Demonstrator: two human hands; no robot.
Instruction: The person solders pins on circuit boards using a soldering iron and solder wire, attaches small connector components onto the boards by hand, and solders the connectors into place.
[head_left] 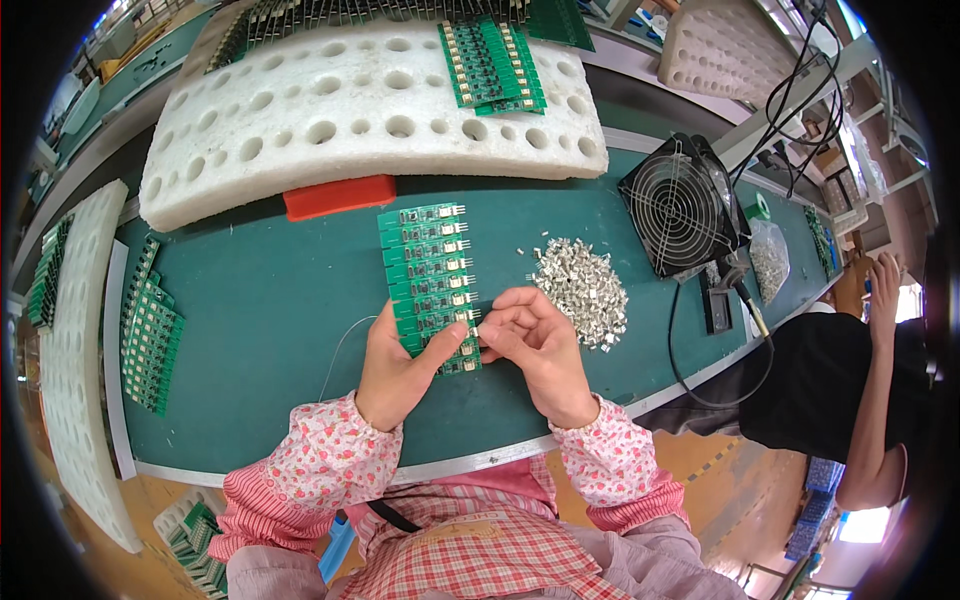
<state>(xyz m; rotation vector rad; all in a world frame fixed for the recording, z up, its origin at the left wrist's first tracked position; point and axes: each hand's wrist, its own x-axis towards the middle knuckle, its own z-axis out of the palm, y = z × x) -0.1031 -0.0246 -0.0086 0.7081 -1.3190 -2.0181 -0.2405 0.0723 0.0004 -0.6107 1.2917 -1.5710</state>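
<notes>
My left hand (402, 368) grips a green circuit board panel (425, 262) by its lower left part, thumb lying across its face. The panel has several rows of small parts, with metal pieces sticking out along its right edge. Against the lower right edge of the panel, my right hand (535, 350) is closed in a pinch. Whatever its fingertips hold is too small and too covered to make out. Right beside that hand lies a pile of small silver metal connectors (585, 292) on the green table mat (270, 300).
A white foam block with holes (290, 110) spans the back, bearing more green boards (492, 68); a red box (340, 197) sits beneath its front edge. Boards (152, 340) lie at left. A black fan (680, 205) and cable stand right, near another person (830, 390).
</notes>
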